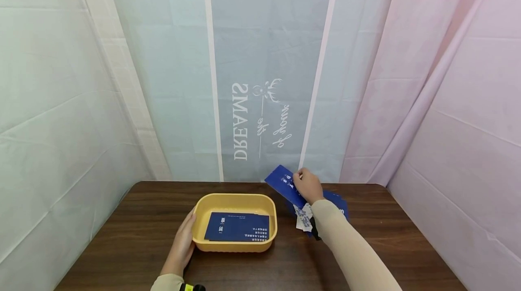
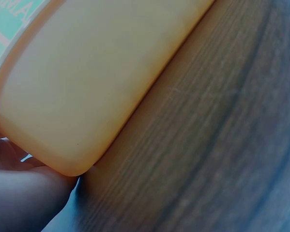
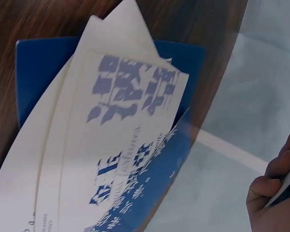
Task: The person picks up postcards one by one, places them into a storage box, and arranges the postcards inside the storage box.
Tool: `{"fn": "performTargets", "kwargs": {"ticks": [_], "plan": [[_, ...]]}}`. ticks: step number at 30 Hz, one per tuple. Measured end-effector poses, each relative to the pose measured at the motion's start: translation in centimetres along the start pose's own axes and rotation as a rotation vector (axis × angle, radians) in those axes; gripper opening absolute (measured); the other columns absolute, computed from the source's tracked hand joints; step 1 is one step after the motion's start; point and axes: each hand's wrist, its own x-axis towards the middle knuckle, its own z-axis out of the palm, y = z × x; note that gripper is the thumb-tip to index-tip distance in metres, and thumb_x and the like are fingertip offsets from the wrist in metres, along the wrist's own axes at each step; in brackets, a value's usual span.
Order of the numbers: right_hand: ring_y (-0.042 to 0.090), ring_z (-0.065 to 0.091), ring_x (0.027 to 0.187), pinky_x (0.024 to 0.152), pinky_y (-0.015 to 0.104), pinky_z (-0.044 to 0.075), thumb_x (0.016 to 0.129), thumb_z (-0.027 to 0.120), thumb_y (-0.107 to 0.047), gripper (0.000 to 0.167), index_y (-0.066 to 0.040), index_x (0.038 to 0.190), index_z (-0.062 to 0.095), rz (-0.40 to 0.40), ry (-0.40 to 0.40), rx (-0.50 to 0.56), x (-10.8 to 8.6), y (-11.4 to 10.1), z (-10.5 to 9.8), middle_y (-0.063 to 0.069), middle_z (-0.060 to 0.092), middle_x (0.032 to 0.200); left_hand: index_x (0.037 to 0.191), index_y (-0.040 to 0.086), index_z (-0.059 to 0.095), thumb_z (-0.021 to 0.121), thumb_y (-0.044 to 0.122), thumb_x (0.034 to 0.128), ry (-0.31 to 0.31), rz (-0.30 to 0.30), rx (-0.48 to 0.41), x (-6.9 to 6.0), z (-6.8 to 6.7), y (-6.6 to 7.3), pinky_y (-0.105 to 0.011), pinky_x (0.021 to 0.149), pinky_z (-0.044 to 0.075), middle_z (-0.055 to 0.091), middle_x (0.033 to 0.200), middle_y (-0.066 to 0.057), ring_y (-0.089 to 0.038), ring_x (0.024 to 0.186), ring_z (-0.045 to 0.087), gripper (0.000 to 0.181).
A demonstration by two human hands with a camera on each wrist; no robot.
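Note:
A yellow plastic basin [image 1: 234,246] stands on the table with several blue printed cards [image 1: 238,227] lying flat inside. My left hand [image 1: 183,241] rests against its left side; in the left wrist view the fingers [image 2: 28,188] touch the basin's end wall [image 2: 82,92], and how far they curl there is partly hidden. Over the pile at the right, my right hand [image 1: 308,185] pinches a blue card [image 1: 281,180] with white lettering, raised and tilted. In the right wrist view, white cards [image 3: 120,96] and blue cards [image 3: 43,63] lie fanned and overlapping below that hand.
The dark wooden table [image 1: 138,227] ends at a back edge against a hanging grey-blue cloth [image 1: 268,33] with white lettering. White cloth walls [image 1: 53,101] enclose the left and right sides. The loose pile's blue cards [image 1: 338,201] partly lie under my right forearm.

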Motion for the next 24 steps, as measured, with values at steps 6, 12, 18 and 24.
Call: {"fn": "performTargets", "kwargs": {"ticks": [6, 12, 18, 24], "plan": [[0.020, 0.052, 0.061, 0.055, 0.033, 0.042, 0.098, 0.048, -0.024, 0.021, -0.010, 0.093, 0.063, -0.053, 0.019, 0.031, -0.2, -1.5, 0.3, 0.005, 0.058, 0.074, 0.161, 0.005, 0.008, 0.023, 0.036, 0.1119, 0.001, 0.008, -0.007, 0.1, 0.0, -0.1, -0.056, 0.119, 0.011, 0.003, 0.166, -0.019, -0.038, 0.150, 0.007, 0.060], [0.019, 0.052, 0.060, 0.056, 0.033, 0.043, 0.098, 0.049, -0.024, 0.020, -0.012, 0.094, 0.065, -0.118, 0.013, 0.027, -0.4, -3.2, 1.0, 0.002, 0.059, 0.072, 0.161, 0.005, 0.008, 0.023, 0.035, 0.1120, 0.002, 0.001, -0.010, 0.1, 0.0, -0.1, -0.057, 0.119, 0.011, 0.003, 0.166, -0.019, -0.039, 0.150, 0.007, 0.059], [0.017, 0.056, 0.061, 0.059, 0.035, 0.048, 0.097, 0.051, -0.023, 0.020, -0.012, 0.095, 0.068, -0.172, -0.026, 0.033, -0.7, -5.1, 1.7, 0.000, 0.064, 0.078, 0.161, 0.006, 0.007, 0.023, 0.038, 0.1116, 0.003, -0.013, -0.006, 0.1, 0.1, 0.1, -0.057, 0.119, 0.010, 0.002, 0.166, -0.019, -0.038, 0.150, 0.006, 0.061], [0.015, 0.057, 0.065, 0.064, 0.035, 0.050, 0.098, 0.051, -0.022, 0.021, -0.011, 0.098, 0.068, -0.190, -0.066, 0.027, -1.1, -6.7, 2.3, -0.001, 0.065, 0.081, 0.161, 0.005, 0.008, 0.024, 0.036, 0.1119, 0.007, -0.006, -0.011, 0.1, 0.1, 0.2, -0.057, 0.119, 0.010, 0.003, 0.166, -0.019, -0.039, 0.150, 0.006, 0.060]]}}
